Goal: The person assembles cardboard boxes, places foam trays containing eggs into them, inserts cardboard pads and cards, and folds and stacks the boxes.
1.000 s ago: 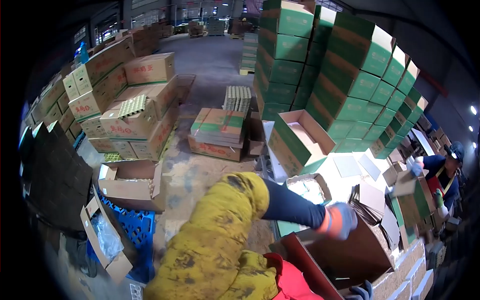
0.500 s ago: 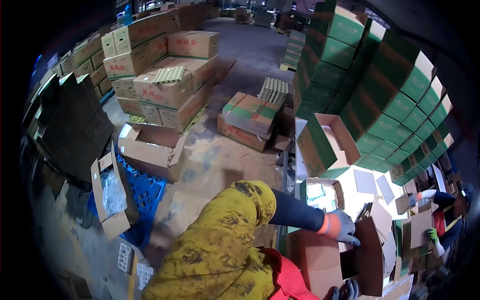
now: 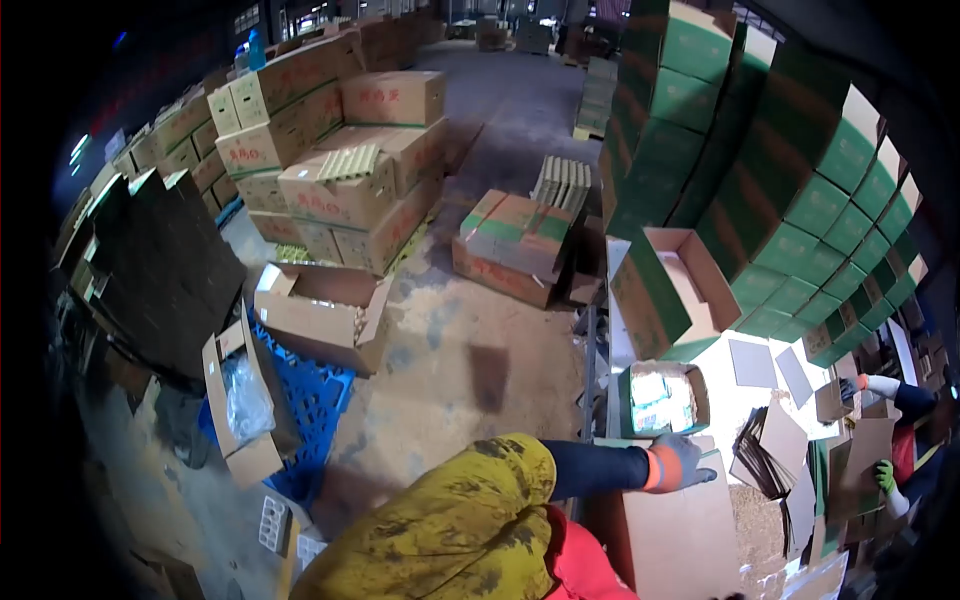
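Observation:
My left hand [image 3: 680, 463], in a grey glove with an orange cuff, rests on the top of a brown cardboard box [image 3: 675, 535] at the bottom right. Its fingers look stretched out along the box's upper edge, holding nothing visible. Just behind this box stands a small green-sided open box [image 3: 662, 400] with white and green packets inside. To the right lie a stack of cardboard dividers [image 3: 765, 455] and loose grey sheets [image 3: 752, 363]. My right hand is out of view below the frame.
Green boxes [image 3: 765, 245] are stacked high behind the worktable, with an open green box [image 3: 665, 290] before them. A co-worker's gloved hand [image 3: 884, 476] holds cardboard at right. Brown cartons [image 3: 335, 190], a blue pallet [image 3: 310, 400] and an open carton [image 3: 320, 308] are on the left.
The upright brown flap beside the box no longer stands up, and the box top now looks covered. My left hand lies on it. My right hand has dropped out of view.

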`<state>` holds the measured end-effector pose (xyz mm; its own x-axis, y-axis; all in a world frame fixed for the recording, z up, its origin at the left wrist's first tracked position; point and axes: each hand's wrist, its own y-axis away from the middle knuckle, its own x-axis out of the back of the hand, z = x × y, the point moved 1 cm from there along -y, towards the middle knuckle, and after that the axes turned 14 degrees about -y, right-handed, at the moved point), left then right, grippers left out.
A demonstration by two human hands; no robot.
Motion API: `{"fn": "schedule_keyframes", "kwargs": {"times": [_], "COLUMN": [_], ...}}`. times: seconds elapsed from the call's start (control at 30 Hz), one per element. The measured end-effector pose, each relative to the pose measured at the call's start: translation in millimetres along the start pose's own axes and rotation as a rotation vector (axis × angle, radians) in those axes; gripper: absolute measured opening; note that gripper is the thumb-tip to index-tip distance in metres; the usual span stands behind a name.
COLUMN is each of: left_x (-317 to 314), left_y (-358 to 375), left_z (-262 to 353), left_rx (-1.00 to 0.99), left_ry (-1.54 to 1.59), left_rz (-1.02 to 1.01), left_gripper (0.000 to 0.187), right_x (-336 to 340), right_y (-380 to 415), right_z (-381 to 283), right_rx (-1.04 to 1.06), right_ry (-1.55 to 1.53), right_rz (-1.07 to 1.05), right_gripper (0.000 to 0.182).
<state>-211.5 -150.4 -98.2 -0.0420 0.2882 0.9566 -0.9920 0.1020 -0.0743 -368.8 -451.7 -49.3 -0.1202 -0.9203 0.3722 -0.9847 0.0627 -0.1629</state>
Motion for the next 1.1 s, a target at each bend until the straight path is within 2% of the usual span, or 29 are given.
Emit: {"fn": "schedule_keyframes", "kwargs": {"times": [0.07,0.13,0.17,0.2,0.23,0.27,0.3,0.37,0.47,0.5,0.53,0.57,0.6,0.67,0.73,0.8,0.87,0.9,0.93,0.97,1.07,1.1], "left_x": [-5,-10,43,16,52,86,84,49,-30,-45,-54,-64,-74,-85,-93,-99,-102,-97,-88,-78,-59,-61], "left_y": [-10,-6,9,6,18,31,23,1,-31,-38,-48,-58,-69,-90,-110,-119,-130,-132,-130,-127,-108,-105], "left_z": [0,8,28,39,49,58,61,48,15,1,-12,-24,-33,-47,-59,-71,-76,-79,-75,-70,-41,-32], "left_rx": [-0.077,-0.333,-0.213,-0.337,-0.483,-0.531,-0.556,-0.535,-0.467,-0.480,-0.497,-0.514,-0.520,-0.502,-0.479,-0.516,-0.680,-0.749,-0.727,-0.705,-0.640,-0.372], "left_ry": [-0.120,-0.157,-0.129,0.294,0.319,0.231,0.237,0.218,0.079,0.068,0.093,0.151,0.230,0.412,0.548,0.536,0.156,-0.010,-0.007,-0.004,0.054,0.452], "left_rz": [0.059,0.286,-0.053,0.063,0.542,1.061,1.053,0.725,0.124,0.023,-0.031,-0.082,-0.133,-0.255,-0.390,-0.422,-0.181,-0.088,-0.130,-0.171,-0.257,-0.395], "left_gripper": [0.066,0.062,0.053,0.042,0.038,0.035,0.035,0.034,0.034,0.034,0.034,0.035,0.035,0.035,0.036,0.037,0.035,0.035,0.034,0.033,0.031,0.033], "right_x": [3,7,9,13,16,22,28,44,70,63,9,-5,-25,-48,-49,-40,-10,4,28,68,122,127], "right_y": [-10,-19,-23,-27,-29,-31,-33,-30,2,21,31,49,58,69,72,85,118,150,183,208,280,284], "right_z": [-12,-16,-17,-17,-17,-19,-19,-11,17,24,3,28,35,32,25,17,46,81,116,142,260,284], "right_rx": [0.124,0.194,0.215,0.233,0.223,0.227,0.232,0.244,0.233,0.213,0.158,0.111,0.316,0.310,0.268,0.150,0.072,-0.008,-0.097,-0.132,-0.103,-0.180], "right_ry": [0.207,0.323,0.355,0.381,0.408,0.433,0.455,0.484,0.447,0.374,0.042,0.112,0.274,0.283,0.236,0.020,-0.141,0.045,0.241,0.185,-0.283,-0.299], "right_rz": [-0.027,-0.042,-0.042,-0.034,-0.019,-0.008,0.008,0.045,0.077,0.062,0.215,-0.040,-0.122,-0.107,-0.048,0.006,0.359,0.752,1.118,1.431,1.996,1.996], "right_gripper": [0.045,0.044,0.043,0.043,0.042,0.042,0.041,0.041,0.040,0.039,0.038,0.039,0.036,0.031,0.039,0.055,0.069,0.068,0.070,0.068,0.058,0.060]}}
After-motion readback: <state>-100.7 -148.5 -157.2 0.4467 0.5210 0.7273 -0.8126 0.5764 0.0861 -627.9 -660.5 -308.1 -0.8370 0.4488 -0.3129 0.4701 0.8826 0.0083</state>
